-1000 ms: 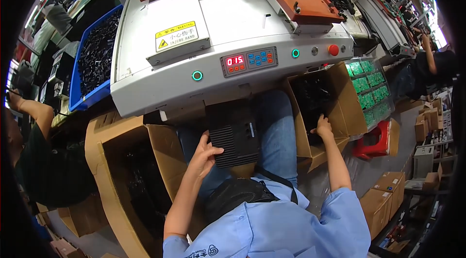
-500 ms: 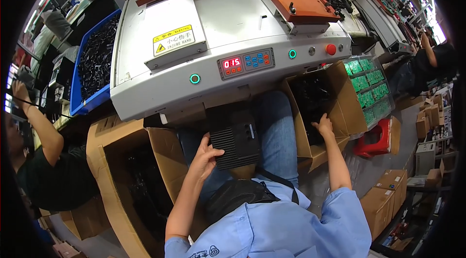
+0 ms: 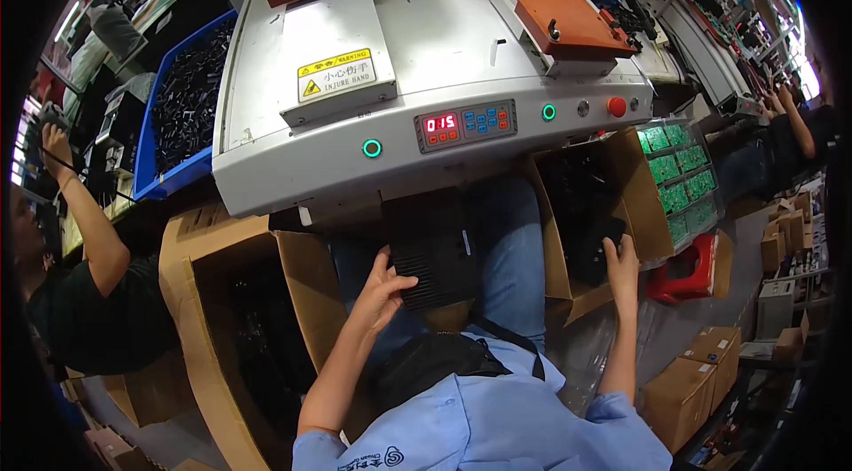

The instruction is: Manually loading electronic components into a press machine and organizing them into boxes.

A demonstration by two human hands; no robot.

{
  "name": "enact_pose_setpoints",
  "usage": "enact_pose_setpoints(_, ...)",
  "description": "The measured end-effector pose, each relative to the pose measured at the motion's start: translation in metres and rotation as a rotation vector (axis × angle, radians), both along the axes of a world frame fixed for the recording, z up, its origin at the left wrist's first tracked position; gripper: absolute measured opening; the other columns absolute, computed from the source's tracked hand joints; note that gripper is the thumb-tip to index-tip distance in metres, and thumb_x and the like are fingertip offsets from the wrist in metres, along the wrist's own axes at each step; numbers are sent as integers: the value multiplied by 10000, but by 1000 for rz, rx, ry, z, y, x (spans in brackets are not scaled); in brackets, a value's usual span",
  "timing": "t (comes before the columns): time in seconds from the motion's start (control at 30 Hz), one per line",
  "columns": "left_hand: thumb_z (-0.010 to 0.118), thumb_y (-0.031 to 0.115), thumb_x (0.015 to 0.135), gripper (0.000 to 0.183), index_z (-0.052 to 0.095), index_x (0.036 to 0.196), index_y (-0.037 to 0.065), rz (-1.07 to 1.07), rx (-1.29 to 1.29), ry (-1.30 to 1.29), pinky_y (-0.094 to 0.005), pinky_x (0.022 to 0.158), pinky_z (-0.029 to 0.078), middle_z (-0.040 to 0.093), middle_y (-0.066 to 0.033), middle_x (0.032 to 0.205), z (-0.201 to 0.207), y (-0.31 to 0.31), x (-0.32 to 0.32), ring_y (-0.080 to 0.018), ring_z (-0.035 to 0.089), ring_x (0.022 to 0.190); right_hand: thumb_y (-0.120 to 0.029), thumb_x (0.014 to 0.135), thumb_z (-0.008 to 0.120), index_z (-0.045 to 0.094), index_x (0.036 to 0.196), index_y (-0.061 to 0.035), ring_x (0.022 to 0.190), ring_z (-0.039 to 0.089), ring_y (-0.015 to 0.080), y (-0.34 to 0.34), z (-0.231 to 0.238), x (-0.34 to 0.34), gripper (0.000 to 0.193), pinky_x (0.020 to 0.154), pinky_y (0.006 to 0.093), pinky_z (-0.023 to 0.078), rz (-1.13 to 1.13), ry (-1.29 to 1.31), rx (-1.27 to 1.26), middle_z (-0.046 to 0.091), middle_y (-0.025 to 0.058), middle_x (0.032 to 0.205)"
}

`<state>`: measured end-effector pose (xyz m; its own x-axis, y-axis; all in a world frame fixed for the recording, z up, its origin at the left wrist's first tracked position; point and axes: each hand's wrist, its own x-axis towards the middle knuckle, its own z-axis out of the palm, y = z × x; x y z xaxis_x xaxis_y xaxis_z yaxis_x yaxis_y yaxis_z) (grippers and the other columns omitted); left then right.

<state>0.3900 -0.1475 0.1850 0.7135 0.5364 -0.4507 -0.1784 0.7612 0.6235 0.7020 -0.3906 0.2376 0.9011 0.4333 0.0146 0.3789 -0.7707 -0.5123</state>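
The left hand [image 3: 383, 283] had its fingers spread, thumb and fingertips pinching the near left corner of a black ribbed panel [image 3: 435, 249] lying on the person's lap. The right hand [image 3: 620, 256] reached into a cardboard box [image 3: 552, 240] of black parts; I cannot tell its grip. Above stood a grey machine [image 3: 417, 54].

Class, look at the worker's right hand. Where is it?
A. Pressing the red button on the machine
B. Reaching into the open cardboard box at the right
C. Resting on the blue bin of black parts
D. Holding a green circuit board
B: the right hand is inside the open cardboard box, among dark parts, while the left hand grips the black ribbed panel on the lap.
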Motion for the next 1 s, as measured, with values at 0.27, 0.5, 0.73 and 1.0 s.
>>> enact_pose_setpoints(0.27, 603, -67, 761, 698, 250, 1342, 91, -94, 15, -29, -301, 784, 511, 550, -103, 1108, 6, -8, 6, -190, 580, 1012, -190, 911, 550, 496, 1071, 35, 788, 574, 141, 127, -4, -122, 282, 684, 273, 447, 345, 449, 499, 580, 100, 843)
enact_pose_setpoints(0.5, 613, -65, 759, 692, 263, 1333, 97, -43, 10, -48, -300, 820, 490, 559, -94, 1107, 14, -4, 2, -187, 574, 1013, -214, 855, 617, 408, 1247, 36, 1168, 394, 429, 161, -27, -152, 510, 962, 422, 364, 415, -131, 380, 416, 243, 1244)
enact_pose_setpoints(0.73, 563, 63, 754, 527, 425, 1258, -14, 64, 29, 26, -303, 911, 445, 566, -128, 1126, 1, 3, -5, -214, 556, 1061, -368, 853, 583, 449, 1323, -133, 1322, 228, 409, 126, -15, -122, 542, 1062, 537, 214, 1094, -117, 61, 389, 116, 1380)
enact_pose_setpoints(1.0, 478, 326, 899, 462, 526, 1158, -53, -172, -508, -140, -409, 719, 566, 609, -222, 1054, -25, 13, -9, -308, 642, 895, -116, 737, 679, 566, 1121, -52, 967, 588, 262, 116, 32, -89, 406, 833, 350, 469, 1327, -239, 352, 612, 94, 1037)
